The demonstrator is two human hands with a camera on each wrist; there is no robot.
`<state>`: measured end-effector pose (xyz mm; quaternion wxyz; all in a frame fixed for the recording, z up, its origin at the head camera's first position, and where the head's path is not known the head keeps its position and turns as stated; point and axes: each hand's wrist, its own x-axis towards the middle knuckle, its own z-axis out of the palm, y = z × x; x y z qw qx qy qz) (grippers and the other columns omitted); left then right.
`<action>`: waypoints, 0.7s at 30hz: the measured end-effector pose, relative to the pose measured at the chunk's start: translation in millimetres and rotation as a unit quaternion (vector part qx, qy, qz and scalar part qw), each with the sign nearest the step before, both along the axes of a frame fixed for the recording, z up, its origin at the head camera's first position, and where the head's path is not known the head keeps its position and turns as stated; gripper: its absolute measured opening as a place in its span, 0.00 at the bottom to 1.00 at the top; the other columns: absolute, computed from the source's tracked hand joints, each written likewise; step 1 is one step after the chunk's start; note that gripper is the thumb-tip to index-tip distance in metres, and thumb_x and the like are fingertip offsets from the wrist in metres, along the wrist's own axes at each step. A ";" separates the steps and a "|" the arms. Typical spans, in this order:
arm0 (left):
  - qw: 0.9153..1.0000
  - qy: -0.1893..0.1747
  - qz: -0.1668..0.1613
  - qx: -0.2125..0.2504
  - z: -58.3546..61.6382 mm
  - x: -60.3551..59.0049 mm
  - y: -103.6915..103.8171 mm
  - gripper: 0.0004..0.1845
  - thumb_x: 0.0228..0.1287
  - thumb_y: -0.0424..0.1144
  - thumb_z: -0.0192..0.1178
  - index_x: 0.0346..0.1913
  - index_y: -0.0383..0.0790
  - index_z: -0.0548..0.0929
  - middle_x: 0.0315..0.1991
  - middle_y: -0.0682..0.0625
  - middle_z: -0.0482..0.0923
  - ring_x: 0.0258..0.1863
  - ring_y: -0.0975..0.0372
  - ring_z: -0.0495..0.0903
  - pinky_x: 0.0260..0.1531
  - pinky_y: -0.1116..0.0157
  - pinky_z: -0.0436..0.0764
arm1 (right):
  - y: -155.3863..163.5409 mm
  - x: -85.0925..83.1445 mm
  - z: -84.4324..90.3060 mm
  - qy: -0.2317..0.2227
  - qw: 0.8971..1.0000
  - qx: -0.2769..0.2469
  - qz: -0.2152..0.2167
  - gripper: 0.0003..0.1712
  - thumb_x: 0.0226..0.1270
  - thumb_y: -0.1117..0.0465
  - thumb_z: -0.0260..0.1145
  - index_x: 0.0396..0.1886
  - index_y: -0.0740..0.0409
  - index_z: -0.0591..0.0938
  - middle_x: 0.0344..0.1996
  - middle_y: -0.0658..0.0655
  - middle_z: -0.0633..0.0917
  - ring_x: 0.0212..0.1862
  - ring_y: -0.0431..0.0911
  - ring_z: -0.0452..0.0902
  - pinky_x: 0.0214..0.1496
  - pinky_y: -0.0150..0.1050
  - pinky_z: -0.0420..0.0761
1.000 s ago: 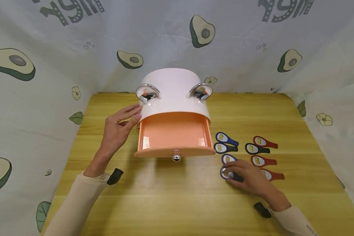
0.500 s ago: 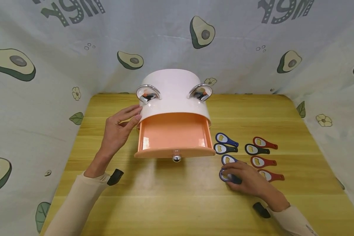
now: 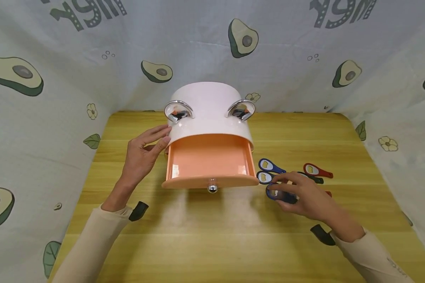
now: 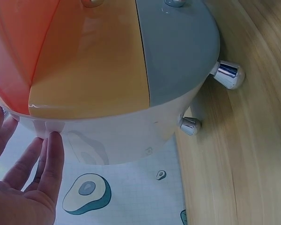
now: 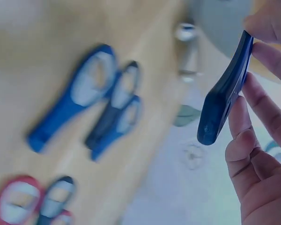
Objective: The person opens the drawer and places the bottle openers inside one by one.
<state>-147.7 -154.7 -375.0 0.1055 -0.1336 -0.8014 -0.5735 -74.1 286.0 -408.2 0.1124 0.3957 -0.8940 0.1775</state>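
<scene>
A white cabinet (image 3: 209, 114) stands at the back of the wooden table with its orange drawer (image 3: 207, 159) pulled out and nothing in it. My left hand (image 3: 158, 138) rests with straight fingers (image 4: 51, 150) against the cabinet's left side (image 4: 122, 136). My right hand (image 3: 287, 188) pinches a blue bottle opener (image 3: 277, 194) just above the table, right of the drawer front. In the right wrist view the blue opener (image 5: 225, 93) stands edge-on between my thumb and fingertips (image 5: 264, 51).
More openers lie on the table right of the drawer: a blue one (image 3: 270, 165), a dark one (image 3: 265, 177), a red one (image 3: 316, 170) and others partly hidden by my hand. An avocado-print cloth (image 3: 56, 78) walls the table on three sides.
My right hand has lifted the blue opener off the table and carried it up toward the drawer. The left hand has stayed on the cabinet.
</scene>
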 end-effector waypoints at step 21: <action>1.000 0.003 -0.003 0.002 -1.4 -0.3 -1.3 0.17 0.71 0.37 0.63 0.60 0.46 0.84 0.63 0.49 0.80 0.61 0.59 0.79 0.45 0.79 0.82 | -41.3 -53.2 106.9 0.072 0.986 -0.020 0.150 0.23 0.76 0.42 0.53 0.49 0.50 0.87 0.49 0.56 0.83 0.38 0.42 0.78 0.38 0.34 0.76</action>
